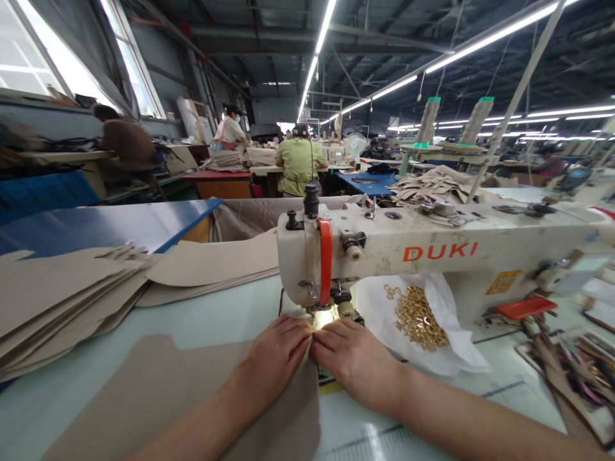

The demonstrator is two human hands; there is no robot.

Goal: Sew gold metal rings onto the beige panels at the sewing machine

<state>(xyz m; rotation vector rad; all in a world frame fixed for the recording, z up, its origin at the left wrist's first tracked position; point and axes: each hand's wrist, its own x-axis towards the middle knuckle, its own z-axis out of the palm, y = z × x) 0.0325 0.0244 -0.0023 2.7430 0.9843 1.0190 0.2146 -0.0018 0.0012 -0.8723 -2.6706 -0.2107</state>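
On the pale tabletop (225,314), both hands (278,349) (353,355) pinch a flat, curve-edged taupe panel (177,371).

Sewing machine (384,237): off-white, with orange lettering (441,251) and an orange-red strip (325,262). Near cloth piece (173,371): plain taupe. Left stack (52,288): beige. Right metal pieces (417,317): gold.

Tabletop (211,314) is running between the stacked cloth (57,294) and the flat cloth (182,378), leaving a hand room to pass. The sewing machine (384,243) is blocking the way ahead, and the left hand (276,349) and right hand (350,358) are filling the space before it. Gold pieces (418,320) on white paper (375,304) are crowding the right, tools (571,378) are cluttering farther over, and a lane is passing between these.
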